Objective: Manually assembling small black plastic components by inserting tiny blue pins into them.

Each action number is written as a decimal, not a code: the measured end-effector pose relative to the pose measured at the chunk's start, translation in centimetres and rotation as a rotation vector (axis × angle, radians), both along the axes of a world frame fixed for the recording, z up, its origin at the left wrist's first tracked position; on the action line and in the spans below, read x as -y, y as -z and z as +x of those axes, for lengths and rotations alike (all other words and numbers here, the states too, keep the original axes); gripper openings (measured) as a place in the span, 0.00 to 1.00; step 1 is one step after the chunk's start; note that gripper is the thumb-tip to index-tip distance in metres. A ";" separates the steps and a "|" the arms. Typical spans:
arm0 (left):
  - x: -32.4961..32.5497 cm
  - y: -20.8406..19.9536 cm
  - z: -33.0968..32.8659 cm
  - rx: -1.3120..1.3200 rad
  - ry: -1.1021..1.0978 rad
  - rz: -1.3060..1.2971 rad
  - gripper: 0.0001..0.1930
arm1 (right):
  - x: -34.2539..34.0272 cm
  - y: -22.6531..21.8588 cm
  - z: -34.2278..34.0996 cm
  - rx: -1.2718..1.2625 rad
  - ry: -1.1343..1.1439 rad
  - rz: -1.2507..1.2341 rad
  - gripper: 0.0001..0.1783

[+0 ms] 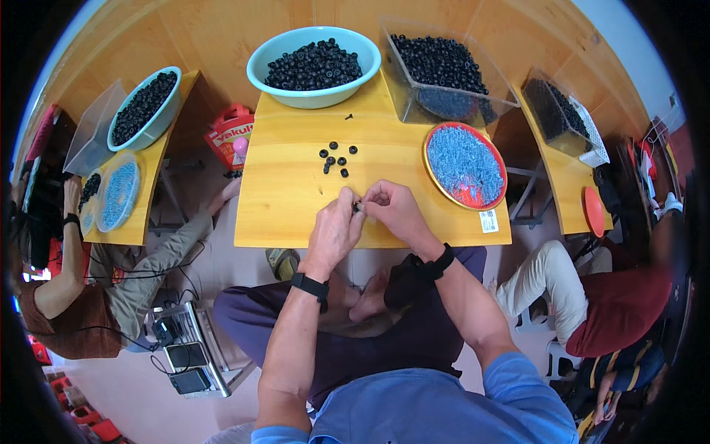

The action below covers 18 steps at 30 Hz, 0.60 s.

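Note:
Over the near edge of the yellow table [288, 214], my left hand [334, 228] and my right hand [396, 211] meet at the fingertips. A small black part [357, 206], mostly hidden by the fingers, is pinched in my left hand. My right thumb and finger press together beside it; what they hold does not show. Just beyond lie several loose black ring-shaped pieces [332, 146]. To the right, an orange-rimmed round tray [427, 159] carries many small bluish-silver pieces [464, 159].
A pale blue basin [255, 70] and a clear plastic bin [414, 111], both heaped with black pieces, stand at the back. A tiny dark piece [349, 116] lies near the basin. People sit at tables on either side. A red bag [231, 133] is left of my table.

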State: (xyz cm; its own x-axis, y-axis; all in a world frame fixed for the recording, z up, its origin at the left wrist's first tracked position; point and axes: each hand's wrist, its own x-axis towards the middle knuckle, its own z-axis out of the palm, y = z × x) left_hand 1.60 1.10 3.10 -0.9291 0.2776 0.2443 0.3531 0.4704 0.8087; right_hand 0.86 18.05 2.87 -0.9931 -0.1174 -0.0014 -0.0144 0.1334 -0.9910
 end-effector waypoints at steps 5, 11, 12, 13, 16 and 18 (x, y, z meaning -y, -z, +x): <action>0.1 0.3 0.1 -0.021 0.016 -0.007 0.11 | 0.1 -0.3 0.4 0.010 0.011 0.004 0.04; -0.2 -0.3 0.3 0.056 -0.022 0.039 0.14 | 0.2 -0.7 0.6 0.042 0.038 -0.083 0.04; -0.2 -0.5 0.5 0.070 -0.021 0.037 0.14 | 0.3 -0.8 0.8 0.041 0.040 -0.102 0.04; -0.2 -0.1 0.5 0.074 -0.019 0.038 0.14 | 0.3 -0.7 0.9 0.045 0.042 -0.101 0.04; -0.1 0.8 0.6 -0.087 -0.040 0.050 0.14 | 0.4 -0.7 1.0 0.046 0.048 -0.073 0.04; -0.1 0.9 0.5 -0.118 -0.020 0.029 0.13 | 0.4 -0.6 1.0 0.043 0.036 -0.067 0.05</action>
State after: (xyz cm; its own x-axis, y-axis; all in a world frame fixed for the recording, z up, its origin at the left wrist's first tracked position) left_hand 2.07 1.15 2.22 -0.8989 0.2501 0.3598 0.4372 0.4554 0.7756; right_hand 1.88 17.65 3.43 -0.9958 -0.0832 -0.0372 0.0317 0.0666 -0.9973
